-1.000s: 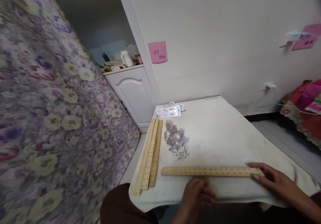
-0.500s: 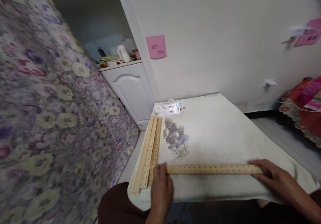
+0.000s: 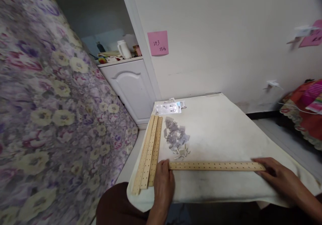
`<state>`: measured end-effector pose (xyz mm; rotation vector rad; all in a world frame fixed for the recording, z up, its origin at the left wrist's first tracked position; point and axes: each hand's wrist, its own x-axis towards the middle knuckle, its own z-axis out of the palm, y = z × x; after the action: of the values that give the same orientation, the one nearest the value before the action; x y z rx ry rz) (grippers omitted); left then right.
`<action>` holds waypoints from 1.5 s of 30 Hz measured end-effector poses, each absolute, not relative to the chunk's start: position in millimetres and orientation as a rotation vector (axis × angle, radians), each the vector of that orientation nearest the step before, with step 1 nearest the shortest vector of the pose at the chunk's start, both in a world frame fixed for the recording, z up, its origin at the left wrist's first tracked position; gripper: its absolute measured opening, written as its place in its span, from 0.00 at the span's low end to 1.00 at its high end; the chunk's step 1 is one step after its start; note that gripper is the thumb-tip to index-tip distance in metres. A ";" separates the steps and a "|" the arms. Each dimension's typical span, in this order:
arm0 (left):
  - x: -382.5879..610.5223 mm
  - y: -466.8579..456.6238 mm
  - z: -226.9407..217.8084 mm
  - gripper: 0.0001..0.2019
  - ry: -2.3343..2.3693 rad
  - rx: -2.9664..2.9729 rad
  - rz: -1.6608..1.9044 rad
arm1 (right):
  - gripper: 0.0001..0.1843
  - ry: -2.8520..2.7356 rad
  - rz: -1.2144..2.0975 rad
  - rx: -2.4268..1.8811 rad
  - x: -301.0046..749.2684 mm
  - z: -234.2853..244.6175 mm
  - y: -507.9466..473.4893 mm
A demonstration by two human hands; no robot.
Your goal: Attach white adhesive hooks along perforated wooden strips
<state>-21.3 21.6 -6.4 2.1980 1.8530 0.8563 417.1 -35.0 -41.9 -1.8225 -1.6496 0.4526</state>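
A long wooden strip with rows of small holes [image 3: 216, 166] lies crosswise near the front of the table. My left hand [image 3: 164, 181] grips its left end, fingers closed around it. At the other end, my right hand [image 3: 275, 174] pinches the strip between thumb and fingers. Several similar perforated wooden strips [image 3: 148, 154] lie side by side along the table's left edge, right beside my left hand. Behind the held strip is a pile of small greyish clear pieces [image 3: 173, 134], with white hook-like pieces [image 3: 183, 151] at its near side.
Clear plastic packaging [image 3: 168, 108] lies at the table's back left corner. The table [image 3: 216, 127] has a pale cloth and meets the wall. A floral curtain [image 3: 62, 110] hangs at left, beside a white cabinet [image 3: 130, 87]. A pink note [image 3: 158, 43] is on the wall.
The held strip appears slightly higher and farther right in view, with both hands still at its ends. The camera view has shifted a little.
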 end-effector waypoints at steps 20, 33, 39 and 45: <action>-29.4 21.4 -27.5 0.18 1.760 2.065 1.118 | 0.26 -1.206 0.292 -2.031 398.0 -18.9 -43.4; -30.6 18.2 -29.8 0.19 1.736 2.109 1.183 | 0.08 -1.751 0.716 -1.615 169.3 4.0 57.8; -30.4 19.7 -32.0 0.18 1.768 2.110 1.172 | 0.08 -1.909 0.550 -1.655 155.3 -3.7 68.0; -31.6 18.8 -32.9 0.18 1.767 2.119 1.185 | 0.07 -1.993 0.487 -1.664 151.3 -6.3 71.5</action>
<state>-31.6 18.8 -32.9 2.1192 1.7666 1.1854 151.3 71.5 -6.3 -1.6638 -1.9931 0.4867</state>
